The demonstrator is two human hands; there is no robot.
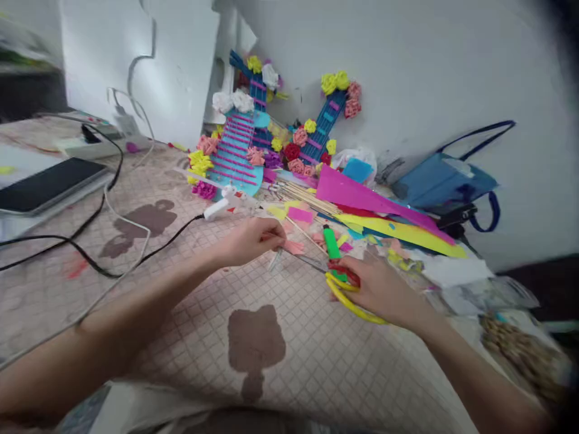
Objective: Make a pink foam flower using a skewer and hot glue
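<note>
My left hand (254, 241) is closed, its thumb and fingers pinching a small piece of salmon-pink paper (294, 246) that looks cut into strips. A pale thin strip (274, 260) hangs below these fingers. My right hand (384, 288) grips scissors (355, 299) by their yellow and red handles. Their blades point left and reach the paper close to my left fingertips; how far they are apart I cannot tell. Just behind the scissors lies a bright green stick-shaped item (332, 242), partly covered by the right hand and handles.
A white glue gun (230, 202) trails a black cord (169, 238) across the left side. Decorated blue craft pieces (235, 147) with paper flowers lean at the wall. Wooden sticks (307, 196), coloured sheets (362, 196) and a blue bag (446, 181) lie right. A dark-screened tablet (54, 184) sits left.
</note>
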